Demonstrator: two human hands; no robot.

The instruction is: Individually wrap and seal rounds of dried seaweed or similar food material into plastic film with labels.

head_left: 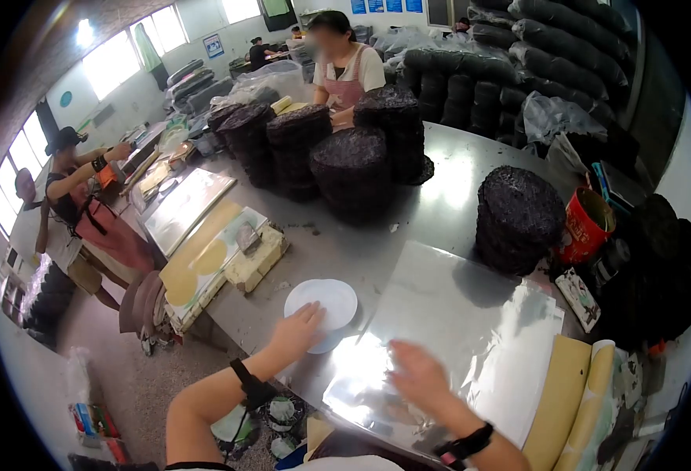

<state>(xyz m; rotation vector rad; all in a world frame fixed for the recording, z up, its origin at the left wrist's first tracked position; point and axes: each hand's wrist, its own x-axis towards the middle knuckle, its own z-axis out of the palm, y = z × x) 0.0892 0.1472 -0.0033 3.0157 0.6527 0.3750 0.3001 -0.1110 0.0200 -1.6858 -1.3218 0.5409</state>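
My left hand (300, 328) rests on the lower left edge of a white round disc (331, 300), fingers extended. Part of a second pale disc (326, 344) shows beneath it. Over the lower left part of a clear, shiny sheet (455, 314) is my right hand (417, 369); its fingers are smeared by motion, and whether it touches the sheet cannot be made out. Both hands are near the front edge of the metal table (345, 255).
Dark stacks of round pieces (351, 169) stand at the back, another (519, 216) at the right beside a red can (585, 224). A yellowish block (256, 263) lies left. A person (349, 74) is across the table; others are at the left.
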